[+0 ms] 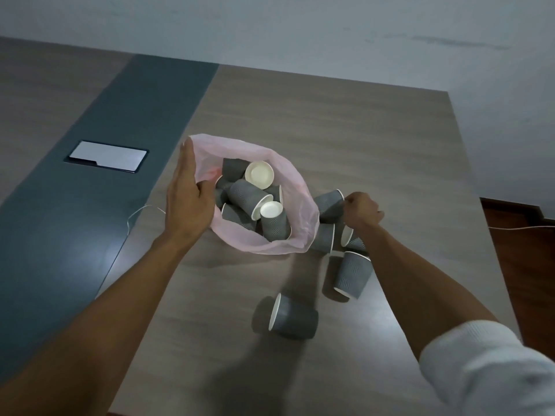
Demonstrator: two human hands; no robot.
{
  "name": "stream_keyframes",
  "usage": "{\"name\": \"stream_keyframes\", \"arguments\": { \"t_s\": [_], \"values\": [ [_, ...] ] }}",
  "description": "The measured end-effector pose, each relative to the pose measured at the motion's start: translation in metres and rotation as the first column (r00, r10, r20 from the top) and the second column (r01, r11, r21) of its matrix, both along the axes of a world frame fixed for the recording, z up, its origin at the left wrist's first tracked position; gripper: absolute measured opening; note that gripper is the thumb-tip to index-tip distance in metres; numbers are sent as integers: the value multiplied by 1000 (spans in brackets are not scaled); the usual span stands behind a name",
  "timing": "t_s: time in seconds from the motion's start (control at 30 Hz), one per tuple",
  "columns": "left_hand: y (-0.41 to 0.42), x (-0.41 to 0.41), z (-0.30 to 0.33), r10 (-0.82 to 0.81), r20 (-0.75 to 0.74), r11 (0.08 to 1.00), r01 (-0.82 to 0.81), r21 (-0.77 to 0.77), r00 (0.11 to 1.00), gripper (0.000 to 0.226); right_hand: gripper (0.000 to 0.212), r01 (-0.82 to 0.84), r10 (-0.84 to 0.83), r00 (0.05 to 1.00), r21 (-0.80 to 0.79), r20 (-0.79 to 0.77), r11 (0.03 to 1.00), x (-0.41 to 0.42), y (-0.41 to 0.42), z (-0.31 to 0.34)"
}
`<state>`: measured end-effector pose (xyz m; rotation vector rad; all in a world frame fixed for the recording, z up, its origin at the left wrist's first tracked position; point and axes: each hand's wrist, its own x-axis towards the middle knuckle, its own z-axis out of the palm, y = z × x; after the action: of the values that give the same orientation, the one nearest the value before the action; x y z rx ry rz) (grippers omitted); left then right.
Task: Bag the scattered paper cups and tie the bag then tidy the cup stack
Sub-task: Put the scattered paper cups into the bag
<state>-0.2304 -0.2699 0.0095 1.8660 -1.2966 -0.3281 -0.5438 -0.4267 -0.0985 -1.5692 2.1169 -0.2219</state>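
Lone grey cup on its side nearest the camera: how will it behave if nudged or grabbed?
The cup lies on its side on the smooth table, so a nudge would probably roll it, likely in a curve since it tapers. It looks like thin paper: probably very light, and easily crushed by a hard squeeze.

Dim, soft overhead light; blurry shadows, wide-angle edge distortion.

Open pink bag [303,211] holds grey cups [250,196].
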Motion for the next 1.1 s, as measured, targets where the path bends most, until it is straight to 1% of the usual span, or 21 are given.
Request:
{"name": "stream_keyframes", "arguments": {
  "t_s": [0.1, 0.17, 0.2, 0.27, 0.3, 0.33, 0.4, 0.43, 0.5, 0.57, 0.63, 0.67, 0.7, 0.77, 0.8, 0.87, 0.9, 0.97, 1.03, 1.07, 1.1],
  "values": [
    [-1, 0, 0, 5, 8, 1000, -5, -2, 1000, 75, 27, 32, -28, 997, -57, 75, 998, -2, -1, 8],
    [-1, 0, 1, -4, 7, 1000, 4, 6, 1000, 76, 23, 42, -12, 991, -230, 130, 972, 0, 2, 25],
    [0, 1, 2, -13, 12, 1000, 13, 8, 1000, 76, 22, 64, 4, 983, -357, 185, 932, 4, 8, 36],
    [0, 2, 4, -32, 24, 999, 32, 13, 999, 77, 18, 144, 87, 932, -582, 351, 800, 17, 25, 60],
    [0, 3, 5, -39, 28, 999, 38, 18, 999, 77, 16, 173, 152, 896, -644, 416, 745, 26, 36, 70],
    [1, 3, 7, -44, 31, 999, 43, 24, 999, 77, 13, 189, 216, 852, -664, 477, 723, 37, 50, 80],
    [0, 3, 10, -54, 41, 998, 53, 31, 998, 76, 7, 164, 306, 761, -625, 572, 763, 62, 75, 90],
    [1, 2, 11, -62, 44, 998, 61, 28, 997, 76, 7, 124, 343, 732, -609, 589, 783, 76, 87, 94],
    [2, 0, 14, -77, 41, 997, 76, 21, 996, 75, 7, -1, 417, 721, -601, 553, 799, 101, 102, 91],
    [2, -3, 15, -78, 32, 997, 77, 18, 996, 73, 9, -184, 511, 726, -586, 460, 789, 121, 106, 87],
    [3, -4, 16, -73, 33, 997, 73, 16, 997, 70, 22, -307, 566, 693, -528, 447, 792, 133, 107, 85],
    [3, -5, 16, -75, 38, 997, 74, 15, 996, 70, 28, -320, 560, 701, -507, 441, 800, 134, 108, 84],
    [4, -4, 15, -77, 41, 997, 77, 16, 996, 70, 30, -307, 531, 741, -497, 411, 812, 131, 109, 86],
    [5, -4, 15, -80, 35, 997, 80, 15, 996, 71, 25, -230, 411, 857, -482, 312, 845, 114, 105, 83],
    [5, -5, 14, -81, 28, 997, 81, 14, 996, 72, 22, -171, 321, 904, -448, 284, 878, 98, 101, 80],
    [5, -6, 12, -82, 18, 997, 82, 13, 996, 72, 24, -43, 130, 958, -321, 254, 946, 62, 89, 69],
    [5, -8, 11, -82, 13, 997, 81, 17, 997, 72, 26, -2, 59, 971, -241, 233, 971, 45, 86, 64],
    [5, -12, 9, -78, 3, 997, 78, 24, 997, 72, 27, 27, -7, 974, -86, 225, 996, 18, 85, 53],
    [4, -17, 7, -83, -5, 996, 83, 23, 997, 71, 12, 20, -23, 962, 13, 274, 1000, 5, 90, 45],
    [5, -18, 7, -84, -4, 996, 84, 23, 996, 71, 9, -2, -12, 959, 46, 283, 999, 2, 92, 41],
    [5, -19, 7, -86, -1, 996, 86, 23, 996, 72, 12, -21, -3, 958, 79, 285, 997, 1, 94, 38]
  ]
}}
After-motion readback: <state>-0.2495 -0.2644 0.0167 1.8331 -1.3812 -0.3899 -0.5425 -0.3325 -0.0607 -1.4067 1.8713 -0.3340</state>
